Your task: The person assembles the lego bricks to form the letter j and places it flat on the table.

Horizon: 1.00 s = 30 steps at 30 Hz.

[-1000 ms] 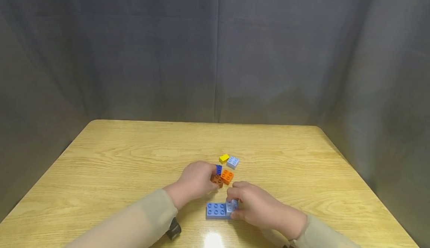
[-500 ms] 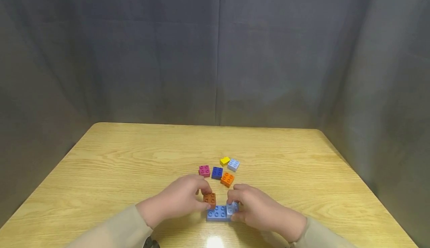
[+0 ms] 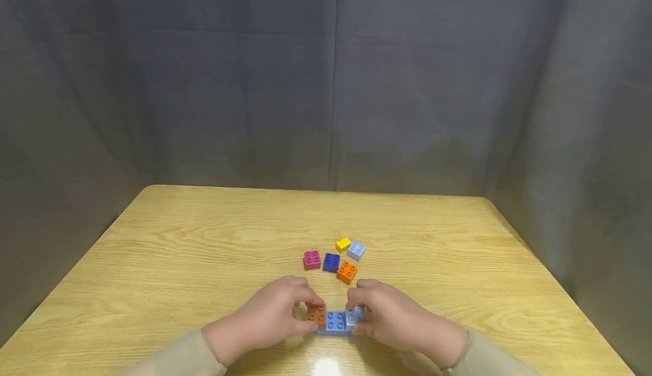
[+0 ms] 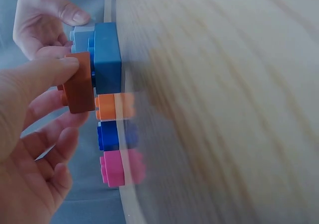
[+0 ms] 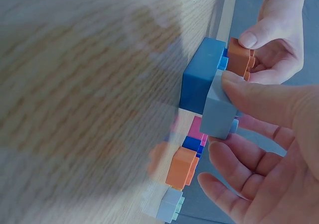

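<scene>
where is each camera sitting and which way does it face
Head: worn on the head, facing forward and down at the table; left grip, right grip and sleeves show.
Left wrist: on that wrist, facing the brown brick its own grip pinches; the other grip shows beyond.
Right wrist: on that wrist, facing the pale blue brick its own grip pinches; the other grip shows beyond.
Both wrist views share the long blue brick.

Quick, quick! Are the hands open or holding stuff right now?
Left hand: holding the brown brick over the long blue brick's left end.
Right hand: holding a light blue brick at its right end.
</scene>
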Tool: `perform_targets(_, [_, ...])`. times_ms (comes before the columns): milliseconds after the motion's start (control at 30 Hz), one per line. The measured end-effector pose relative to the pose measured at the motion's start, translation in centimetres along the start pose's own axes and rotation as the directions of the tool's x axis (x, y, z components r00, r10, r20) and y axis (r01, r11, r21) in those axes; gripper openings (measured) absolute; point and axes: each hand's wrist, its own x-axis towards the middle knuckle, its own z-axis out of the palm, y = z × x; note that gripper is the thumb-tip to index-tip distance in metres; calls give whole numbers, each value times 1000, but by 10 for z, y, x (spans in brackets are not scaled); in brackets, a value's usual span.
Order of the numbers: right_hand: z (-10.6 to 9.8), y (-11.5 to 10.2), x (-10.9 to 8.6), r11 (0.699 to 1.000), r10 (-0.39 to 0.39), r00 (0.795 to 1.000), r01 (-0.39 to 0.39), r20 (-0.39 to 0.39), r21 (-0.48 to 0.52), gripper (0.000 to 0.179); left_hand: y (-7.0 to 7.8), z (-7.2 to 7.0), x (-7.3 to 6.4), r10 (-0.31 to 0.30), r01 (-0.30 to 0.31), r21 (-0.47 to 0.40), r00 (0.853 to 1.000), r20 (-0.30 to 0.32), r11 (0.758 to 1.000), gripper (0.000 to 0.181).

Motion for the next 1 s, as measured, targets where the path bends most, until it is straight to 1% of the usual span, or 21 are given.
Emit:
perform_targets(233, [2,0,2,1000,-5,1000,5,2,11,24,-2,1,-1,-5,5,16,1000,-1,1000,28])
perform_targets(300, [3,0,2,1000,-8,1000,8,-2,6,24,-2,1,-2,-12,12,-1,1000,0,1000,28])
perform_targets(433, [3,0,1,1000,-6,1000,6,-13,-10,24,-3,2,0,-25,25,-61,1000,-1,998,28])
perform_targets(500, [4,0,-1,999,-8,1000,7,-23,-34,23,-3,2,1,-36,37,-92,999,5,995,28])
perform_targets(567, [4,-1,-2,996,-27,999,24,-33,-86,23,-4,3,2,-46,47,-107,999,10,993,28])
perform_targets(633, [3,-1,-4,986,-62,997,55,-43,-155,22,-3,3,4,-54,56,-117,998,20,992,28])
perform_targets(700, [1,-1,-4,978,-99,994,87,-56,-187,21,-3,3,5,-60,63,-118,998,27,991,28])
perform_targets(767, [-2,1,-3,976,-120,989,101,-91,-192,20,-3,2,5,-67,70,-116,997,31,991,28])
perform_targets(833, [-8,7,1,979,-124,980,96,-154,-180,17,-2,1,5,-68,71,-107,997,30,992,29])
perform_targets(900, [-15,15,7,982,-101,971,62,-218,-179,13,-1,0,5,-68,70,-97,997,28,993,28])
perform_targets(933, [-17,20,11,981,-80,967,34,-243,-189,12,0,0,5,-64,66,-89,998,25,994,28])
perform_targets(1000, [-22,29,19,982,-26,966,-25,-258,-189,15,1,0,5,-49,51,-73,999,23,996,29])
